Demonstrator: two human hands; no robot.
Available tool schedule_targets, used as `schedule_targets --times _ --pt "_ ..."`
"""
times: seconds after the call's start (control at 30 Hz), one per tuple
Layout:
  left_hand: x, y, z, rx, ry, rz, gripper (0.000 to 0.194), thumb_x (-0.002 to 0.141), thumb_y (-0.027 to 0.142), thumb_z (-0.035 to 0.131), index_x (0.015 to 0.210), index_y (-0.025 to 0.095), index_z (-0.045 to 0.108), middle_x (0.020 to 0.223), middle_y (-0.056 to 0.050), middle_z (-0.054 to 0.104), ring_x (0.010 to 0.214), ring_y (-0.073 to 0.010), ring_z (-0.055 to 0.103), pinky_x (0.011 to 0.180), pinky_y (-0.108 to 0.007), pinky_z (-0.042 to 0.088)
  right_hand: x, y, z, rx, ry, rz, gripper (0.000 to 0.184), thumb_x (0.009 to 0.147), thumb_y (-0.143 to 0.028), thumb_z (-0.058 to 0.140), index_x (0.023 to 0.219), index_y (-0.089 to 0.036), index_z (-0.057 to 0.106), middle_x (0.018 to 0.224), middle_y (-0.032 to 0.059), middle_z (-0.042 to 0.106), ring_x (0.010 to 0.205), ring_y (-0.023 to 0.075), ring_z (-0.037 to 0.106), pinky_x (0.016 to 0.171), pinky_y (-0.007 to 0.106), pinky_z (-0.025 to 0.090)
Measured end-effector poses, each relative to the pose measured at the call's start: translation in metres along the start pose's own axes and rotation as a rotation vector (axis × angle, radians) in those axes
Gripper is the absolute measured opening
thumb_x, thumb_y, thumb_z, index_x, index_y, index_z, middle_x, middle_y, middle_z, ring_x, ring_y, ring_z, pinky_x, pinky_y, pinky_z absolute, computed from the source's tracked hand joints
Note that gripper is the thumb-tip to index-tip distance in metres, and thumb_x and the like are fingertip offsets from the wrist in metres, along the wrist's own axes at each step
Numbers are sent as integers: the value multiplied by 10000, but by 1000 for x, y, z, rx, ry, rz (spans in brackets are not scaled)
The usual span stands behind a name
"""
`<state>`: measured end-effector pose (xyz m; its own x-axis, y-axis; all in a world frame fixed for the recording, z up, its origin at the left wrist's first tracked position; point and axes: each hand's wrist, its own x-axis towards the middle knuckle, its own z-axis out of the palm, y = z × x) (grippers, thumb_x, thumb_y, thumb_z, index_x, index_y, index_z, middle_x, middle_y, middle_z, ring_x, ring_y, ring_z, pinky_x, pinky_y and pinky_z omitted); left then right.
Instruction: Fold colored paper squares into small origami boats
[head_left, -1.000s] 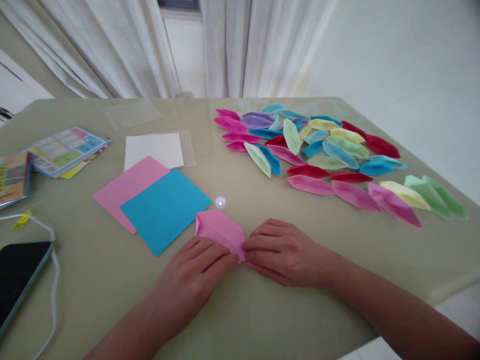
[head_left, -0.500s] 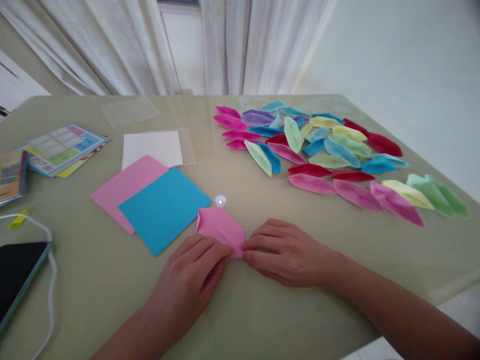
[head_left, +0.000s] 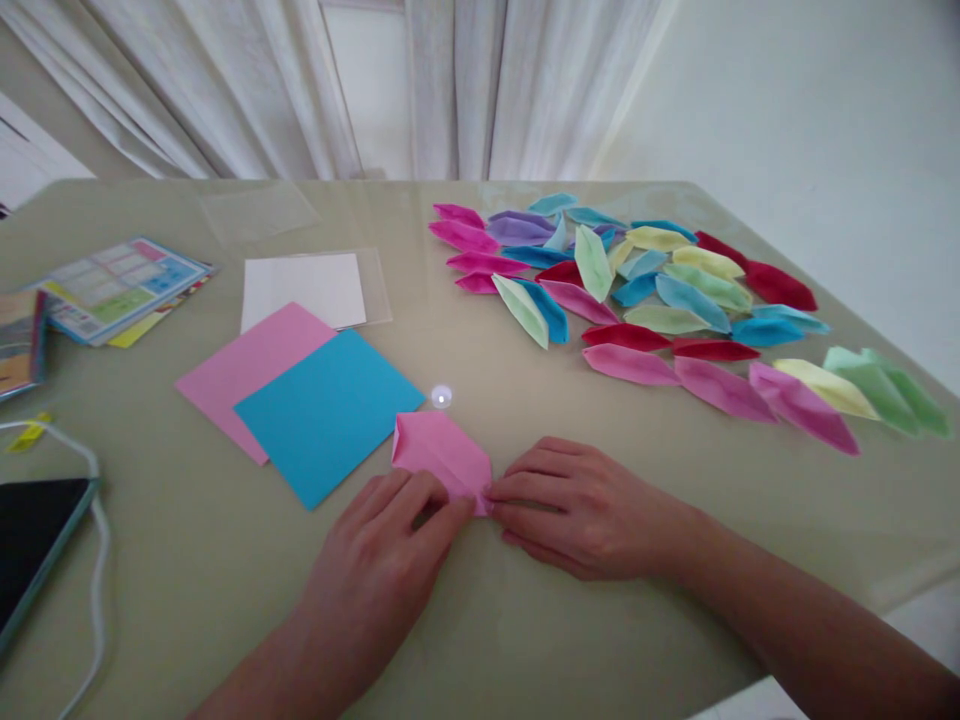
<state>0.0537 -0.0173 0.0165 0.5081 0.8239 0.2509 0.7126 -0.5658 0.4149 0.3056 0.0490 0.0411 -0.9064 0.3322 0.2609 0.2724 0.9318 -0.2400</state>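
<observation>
No text, brand or number legible. Light-blue-bordered rectangular printed sheet (head_left: pixel 124 283), just above 9 o'clock from view centre: grid of pale panels with pink, blue and green blocks; printing too small and blurred to read. Flat tan-and-orange booklet with a bluish edge (head_left: pixel 16 345), at 9 o'clock, cut by the frame: cover printed, any lettering undecipherable.

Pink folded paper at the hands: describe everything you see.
The pink folded paper is plain and matte-looking, with a slanted far-right edge, a flap folded at its left end and a lengthwise crease. It lies roughly flat on the table, its far-left corner overlapping the blue sheet in view. The left hand touches and partly hides its near side; the right hand touches its right end.
</observation>
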Motion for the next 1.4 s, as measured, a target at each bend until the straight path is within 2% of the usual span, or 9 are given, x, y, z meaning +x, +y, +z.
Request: schedule_targets --times 0.3,0.47,0.6,0.83,1.07,1.23,1.4 --pt "-3 4 -6 165 -48 113 208 977 60 559 1128 157 663 955 -57 647 840 -254 594 759 -441 500 1 0 -2 13 -15 6 186 1062 -256 608 1121 -156 754 1132 41 798 962 193 699 868 361 527" --pt "-2 4 -6 116 -15 72 212 970 47 527 1058 183 664 929 -54 651 820 -249 603 741 -428 505 1 0 -3 14 -26 4 202 1074 -260 590 1177 -165 736 1159 69 794 1002 192 701 894 357 516" --pt "0 3 -9 98 5 81 230 951 41 538 1074 182 671 943 -61 673 830 -249 622 741 -420 516 1 -1 -4 7 -37 3 234 1079 -273 585 1235 -166 723 1166 76 789 1012 195 696 901 361 512" --pt "-1 5 -13 100 -48 101 261 923 14 532 1063 171 688 978 -73 688 860 -267 649 741 -439 554 1 -2 -4 0 -77 20 211 1073 -280 597 1188 -176 739 1167 64 778 1023 196 679 901 365 507" --pt "-3 4 -12 -3 -3 46 286 938 17 509 1092 190 677 1037 -62 695 921 -242 647 831 -415 548 1 -2 -4 10 -78 21 244 1081 -298 584 1241 -171 719 1194 64 773 1037 200 681 920 367 503" --pt "-4 5 -9 31 35 48 347 981 44 500 1278 161 634 1057 -70 697 937 -238 645 845 -401 524 0 -2 -4 10 -87 17 259 1086 -305 573 1261 -170 707 1176 86 775 1051 205 685 931 372 502" --pt "-2 3 -2 -74 28 -94 165 1063 184 537 1173 212 658 1002 -43 695 894 -226 627 839 -391 499 0 -3 -4 9 -85 15 251 1084 -304 573 1236 -163 715 1180 76 774 1045 204 687 927 371 506"
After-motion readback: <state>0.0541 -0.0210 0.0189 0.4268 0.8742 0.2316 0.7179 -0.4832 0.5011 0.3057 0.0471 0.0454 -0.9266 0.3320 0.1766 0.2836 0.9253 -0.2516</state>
